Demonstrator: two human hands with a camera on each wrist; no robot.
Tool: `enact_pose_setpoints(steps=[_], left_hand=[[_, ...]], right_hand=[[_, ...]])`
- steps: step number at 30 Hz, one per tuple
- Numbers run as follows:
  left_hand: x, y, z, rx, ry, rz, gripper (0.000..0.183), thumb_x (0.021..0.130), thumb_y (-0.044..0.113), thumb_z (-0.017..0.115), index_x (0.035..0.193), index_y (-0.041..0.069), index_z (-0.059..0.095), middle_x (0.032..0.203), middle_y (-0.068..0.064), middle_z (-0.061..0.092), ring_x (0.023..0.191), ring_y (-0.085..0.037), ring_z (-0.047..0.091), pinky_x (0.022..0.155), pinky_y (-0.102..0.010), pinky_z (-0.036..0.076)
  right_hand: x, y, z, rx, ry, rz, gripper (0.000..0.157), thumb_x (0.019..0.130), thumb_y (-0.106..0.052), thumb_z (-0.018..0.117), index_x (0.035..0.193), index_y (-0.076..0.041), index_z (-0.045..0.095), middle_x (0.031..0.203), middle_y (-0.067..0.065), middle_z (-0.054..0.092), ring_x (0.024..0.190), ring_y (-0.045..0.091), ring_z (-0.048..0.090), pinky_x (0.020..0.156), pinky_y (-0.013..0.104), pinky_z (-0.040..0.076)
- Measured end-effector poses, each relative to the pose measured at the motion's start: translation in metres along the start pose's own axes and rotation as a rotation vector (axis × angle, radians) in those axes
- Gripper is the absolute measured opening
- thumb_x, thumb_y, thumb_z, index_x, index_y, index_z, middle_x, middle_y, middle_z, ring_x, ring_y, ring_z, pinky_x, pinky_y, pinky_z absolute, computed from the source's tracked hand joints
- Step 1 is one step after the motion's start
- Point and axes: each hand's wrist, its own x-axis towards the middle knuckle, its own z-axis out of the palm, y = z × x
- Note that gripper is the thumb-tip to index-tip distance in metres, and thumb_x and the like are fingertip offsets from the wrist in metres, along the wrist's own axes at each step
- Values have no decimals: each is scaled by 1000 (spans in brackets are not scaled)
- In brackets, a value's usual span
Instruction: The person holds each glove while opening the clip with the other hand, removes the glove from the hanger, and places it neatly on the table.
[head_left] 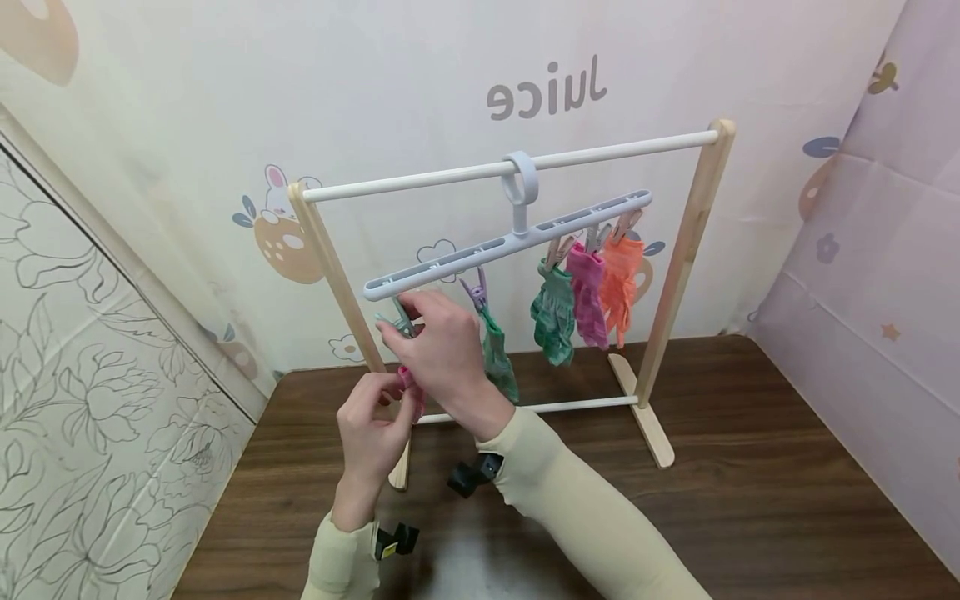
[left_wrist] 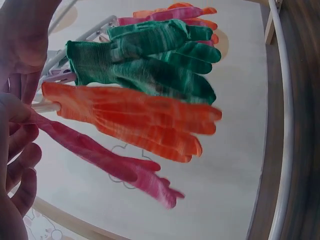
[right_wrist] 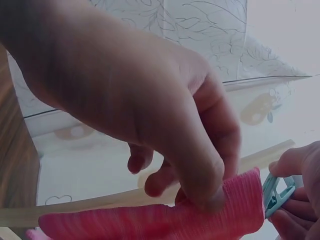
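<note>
My left hand (head_left: 375, 425) pinches the bright pink knitted glove (left_wrist: 107, 162) near its cuff, thumb against fingers, so the glove hangs just below the left end of the pale grey-blue plastic hanger (head_left: 519, 242). My right hand (head_left: 446, 350) is clamped on the small teal plastic clothes peg (head_left: 405, 323) under that end, and in the right wrist view the cuff's edge meets the peg. I cannot tell whether the peg's jaws already bite the cloth.

I judge this to be the pegging step for the pink glove. Next to it, an orange knitted glove (left_wrist: 130, 112) hangs by its cuff, then a dark green knitted glove (head_left: 498, 358) under a lilac plastic peg (head_left: 477, 293); more gloves hang at the hanger's right end.

As I read it, the next move calls for seating the cuff well between the peg's jaws, with my left hand holding it steady while my right eases its squeeze. Only once the peg grips should I let the cloth go. A shallow bite could drop the glove towards the dark brown wooden table (head_left: 750, 467).
</note>
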Motion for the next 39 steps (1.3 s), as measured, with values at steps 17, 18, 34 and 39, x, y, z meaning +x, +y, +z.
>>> enact_pose_setpoints(steps=[17, 18, 34, 39], left_hand=[[-7, 0, -7, 22, -18, -41, 11, 80, 4, 76, 89, 6, 69, 80, -2, 67, 70, -16, 59, 59, -25, 47], [-7, 1, -7, 21, -20, -46, 11, 80, 4, 76, 89, 6, 69, 80, -2, 67, 70, -16, 59, 59, -25, 47], [-47, 5, -29, -58, -116, -204, 21, 76, -7, 79, 86, 9, 71, 74, 1, 66, 63, -10, 57, 57, -23, 44], [-62, 10, -37, -87, -172, -297, 15, 80, -3, 78, 87, 9, 71, 73, 4, 66, 63, -8, 58, 58, -23, 45]], right_hand=[[0, 6, -9, 180, 24, 1, 25, 81, -16, 84, 99, -2, 74, 92, 6, 71, 84, 13, 66, 71, 20, 55], [0, 6, -9, 183, 23, 2, 26, 81, -17, 83, 100, -2, 73, 93, 6, 70, 84, 13, 66, 71, 20, 55], [-4, 7, -12, 134, 19, 7, 28, 83, -22, 82, 102, -3, 72, 90, 3, 69, 82, 11, 62, 68, 17, 53], [-5, 8, -12, 124, 20, -2, 28, 81, -21, 83, 101, -4, 72, 89, 3, 69, 81, 10, 62, 68, 16, 51]])
